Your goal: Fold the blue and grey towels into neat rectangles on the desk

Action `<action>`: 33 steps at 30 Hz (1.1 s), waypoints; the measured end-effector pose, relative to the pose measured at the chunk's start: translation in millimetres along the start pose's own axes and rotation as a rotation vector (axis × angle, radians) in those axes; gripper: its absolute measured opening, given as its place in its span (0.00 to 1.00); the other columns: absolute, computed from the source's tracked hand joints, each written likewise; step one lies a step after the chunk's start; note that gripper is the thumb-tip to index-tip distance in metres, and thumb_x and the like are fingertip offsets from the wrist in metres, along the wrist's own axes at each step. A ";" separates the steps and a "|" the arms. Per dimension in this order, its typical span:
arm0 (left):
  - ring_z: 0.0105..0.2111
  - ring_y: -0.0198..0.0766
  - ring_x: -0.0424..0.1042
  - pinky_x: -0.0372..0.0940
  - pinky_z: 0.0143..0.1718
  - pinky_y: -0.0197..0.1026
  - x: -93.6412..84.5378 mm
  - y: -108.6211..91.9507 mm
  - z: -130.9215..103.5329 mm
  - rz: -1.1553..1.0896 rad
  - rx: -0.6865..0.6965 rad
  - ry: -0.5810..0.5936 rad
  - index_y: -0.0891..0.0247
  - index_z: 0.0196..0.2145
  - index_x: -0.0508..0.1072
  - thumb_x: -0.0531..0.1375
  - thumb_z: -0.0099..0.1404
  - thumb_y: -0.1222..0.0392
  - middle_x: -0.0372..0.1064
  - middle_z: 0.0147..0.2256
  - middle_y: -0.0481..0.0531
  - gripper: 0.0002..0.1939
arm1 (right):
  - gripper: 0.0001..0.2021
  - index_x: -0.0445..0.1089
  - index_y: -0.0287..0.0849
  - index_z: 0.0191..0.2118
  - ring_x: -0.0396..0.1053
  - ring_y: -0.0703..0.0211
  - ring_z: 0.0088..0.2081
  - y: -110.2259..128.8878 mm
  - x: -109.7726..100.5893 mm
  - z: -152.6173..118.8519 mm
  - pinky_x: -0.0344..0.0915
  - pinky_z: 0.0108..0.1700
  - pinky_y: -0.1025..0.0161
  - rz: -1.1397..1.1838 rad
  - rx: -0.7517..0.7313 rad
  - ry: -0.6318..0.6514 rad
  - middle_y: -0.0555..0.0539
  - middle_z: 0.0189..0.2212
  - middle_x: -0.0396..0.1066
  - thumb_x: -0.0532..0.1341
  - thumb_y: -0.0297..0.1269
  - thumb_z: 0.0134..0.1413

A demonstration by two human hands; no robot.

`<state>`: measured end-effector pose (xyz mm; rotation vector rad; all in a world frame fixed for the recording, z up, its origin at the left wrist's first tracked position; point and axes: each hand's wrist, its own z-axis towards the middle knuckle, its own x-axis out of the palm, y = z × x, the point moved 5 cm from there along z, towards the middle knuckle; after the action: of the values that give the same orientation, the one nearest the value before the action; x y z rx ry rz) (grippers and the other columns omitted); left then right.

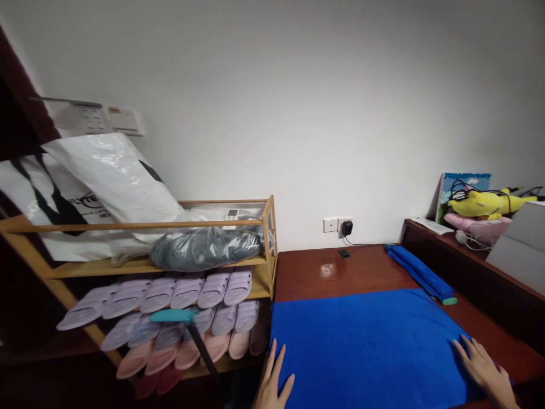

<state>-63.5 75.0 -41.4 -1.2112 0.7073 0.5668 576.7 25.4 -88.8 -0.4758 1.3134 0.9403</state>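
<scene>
A bright blue cloth [366, 346] lies spread flat on the reddish-brown wooden desk [306, 272]. My left hand [272, 378] rests at the cloth's left edge, fingers stretched out and apart. At the right edge of the cloth, my right hand [479, 363] lies with its fingers extended on the fabric. Neither hand grips anything that I can see. Further back on the right, a folded strip of blue cloth [419, 272] with a greenish end lies on the desk, apart from both hands.
Left of the desk stands a wooden shoe rack [270, 244] with several slippers [213, 289], white bags [110, 187] and a plastic-wrapped dark bundle [208, 247]. A black plug [347, 228] sits in the wall socket. On the raised right ledge lies a yellow plush toy [481, 203].
</scene>
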 end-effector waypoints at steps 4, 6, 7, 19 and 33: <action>0.64 0.42 0.40 0.50 0.61 0.45 -1.1 -2.9 0.9 0.004 0.009 0.052 0.53 0.64 0.45 0.44 0.69 0.52 0.29 0.67 0.46 0.27 | 0.35 0.52 0.42 0.62 0.42 0.50 0.65 65.5 -19.2 -23.3 0.51 0.57 0.44 0.123 -0.118 0.039 0.40 0.64 0.48 0.37 0.56 0.54; 0.64 0.41 0.39 0.48 0.62 0.46 -2.8 -4.2 0.6 0.027 0.013 0.058 0.55 0.64 0.45 0.43 0.69 0.53 0.30 0.67 0.47 0.27 | 0.33 0.48 0.48 0.64 0.43 0.53 0.65 109.6 -19.9 -50.9 0.50 0.58 0.46 0.185 -0.240 0.089 0.44 0.65 0.46 0.37 0.57 0.56; 0.64 0.41 0.38 0.48 0.62 0.46 -3.2 -4.3 0.2 0.039 0.013 0.066 0.56 0.64 0.45 0.43 0.69 0.53 0.30 0.67 0.48 0.27 | 0.32 0.47 0.52 0.64 0.43 0.54 0.64 127.6 -17.3 -66.0 0.49 0.59 0.45 0.192 -0.298 0.132 0.47 0.65 0.46 0.39 0.57 0.56; 0.64 0.43 0.40 0.45 0.62 0.56 -15.3 -19.7 39.4 0.397 0.055 0.016 0.52 0.63 0.45 0.42 0.69 0.52 0.37 0.65 0.46 0.26 | 0.36 0.52 0.50 0.62 0.43 0.41 0.64 140.1 -11.5 -32.8 0.49 0.56 0.35 0.095 -0.112 0.053 0.40 0.63 0.49 0.40 0.62 0.52; 0.64 0.45 0.42 0.45 0.62 0.55 1.3 -39.9 40.2 0.398 0.207 0.036 0.50 0.64 0.39 0.44 0.69 0.51 0.37 0.65 0.45 0.28 | 0.34 0.43 0.51 0.65 0.38 0.47 0.65 214.2 -37.8 -74.7 0.47 0.59 0.37 0.176 -0.306 0.063 0.44 0.66 0.39 0.41 0.60 0.56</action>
<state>-26.2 103.3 -9.3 -0.8929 1.0227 0.7804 361.4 77.3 -26.6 -0.6365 1.2876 1.2922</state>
